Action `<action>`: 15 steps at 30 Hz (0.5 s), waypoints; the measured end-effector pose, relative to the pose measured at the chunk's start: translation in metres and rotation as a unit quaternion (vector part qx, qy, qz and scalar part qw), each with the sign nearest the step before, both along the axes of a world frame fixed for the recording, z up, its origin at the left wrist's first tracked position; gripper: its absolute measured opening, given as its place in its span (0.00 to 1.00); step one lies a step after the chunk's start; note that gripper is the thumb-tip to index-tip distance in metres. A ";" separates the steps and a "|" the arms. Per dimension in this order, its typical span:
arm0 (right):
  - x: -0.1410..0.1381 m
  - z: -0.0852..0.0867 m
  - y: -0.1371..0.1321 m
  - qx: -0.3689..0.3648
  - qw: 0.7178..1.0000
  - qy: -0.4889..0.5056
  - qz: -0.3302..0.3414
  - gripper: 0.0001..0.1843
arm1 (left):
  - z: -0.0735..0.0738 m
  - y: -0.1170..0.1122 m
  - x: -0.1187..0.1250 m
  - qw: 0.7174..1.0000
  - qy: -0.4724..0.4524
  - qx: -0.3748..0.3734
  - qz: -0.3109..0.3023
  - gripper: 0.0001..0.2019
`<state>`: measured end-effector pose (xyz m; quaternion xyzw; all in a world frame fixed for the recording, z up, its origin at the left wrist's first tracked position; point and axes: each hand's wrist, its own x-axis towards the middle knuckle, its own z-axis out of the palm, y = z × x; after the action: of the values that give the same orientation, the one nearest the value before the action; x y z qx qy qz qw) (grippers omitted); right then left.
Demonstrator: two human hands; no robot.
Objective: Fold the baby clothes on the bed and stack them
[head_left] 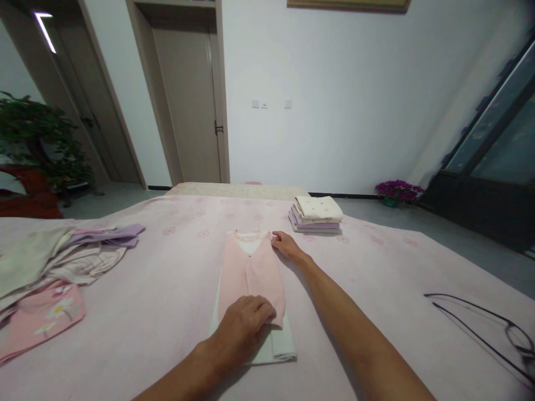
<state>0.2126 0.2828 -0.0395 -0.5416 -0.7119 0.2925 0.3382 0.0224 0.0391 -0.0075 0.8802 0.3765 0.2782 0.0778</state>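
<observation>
A child's pink top (263, 273) with a V-neck and white inner panel lies lengthwise on the bed, its body narrowed by folding. White fabric (286, 342) shows under its lower end. My left hand (248, 317) rests on the lower part of the top, fingers lowered onto the cloth and slightly bent, nothing gripped. Further up, my right hand (288, 245) is at the right shoulder of the top, thumb and forefinger closed in at its edge. The fingertips there are small, and part of the cloth under my left hand is hidden.
A neat stack of folded clothes (317, 214) sits beyond my right hand. Loose clothes lie heaped (62, 267) at the left, including a pink piece with daisies (54, 314). Black-framed glasses (480, 328) lie at the right on the pink flowered bedsheet (167, 312).
</observation>
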 end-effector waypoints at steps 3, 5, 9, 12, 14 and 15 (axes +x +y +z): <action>0.003 0.001 -0.016 0.019 0.999 -0.010 0.043 0.28 | 0.003 0.002 -0.002 0.998 -0.044 0.047 0.018 0.10; 0.003 0.002 -0.025 0.047 0.996 -0.029 0.069 0.27 | 0.006 0.002 -0.004 0.996 -0.054 0.070 0.022 0.09; 0.003 0.006 -0.034 0.087 0.991 -0.059 0.084 0.26 | 0.008 0.001 -0.005 0.998 -0.014 0.069 0.003 0.09; 0.002 0.005 -0.034 0.095 0.990 -0.068 0.082 0.25 | 0.006 -0.001 -0.003 0.999 0.000 0.028 -0.020 0.09; 0.002 0.004 -0.034 0.098 0.989 -0.071 0.080 0.24 | 0.006 -0.002 -0.001 1.000 -0.010 0.003 -0.023 0.10; 0.002 0.003 -0.034 0.099 0.989 -0.073 0.078 0.24 | 0.007 -0.003 0.000 1.000 -0.015 -0.006 -0.021 0.10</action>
<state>0.2144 0.2492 -0.0364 -0.4682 -0.8003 0.2055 0.3134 0.0219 0.0357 -0.0002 0.8835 0.3579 0.2872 0.0943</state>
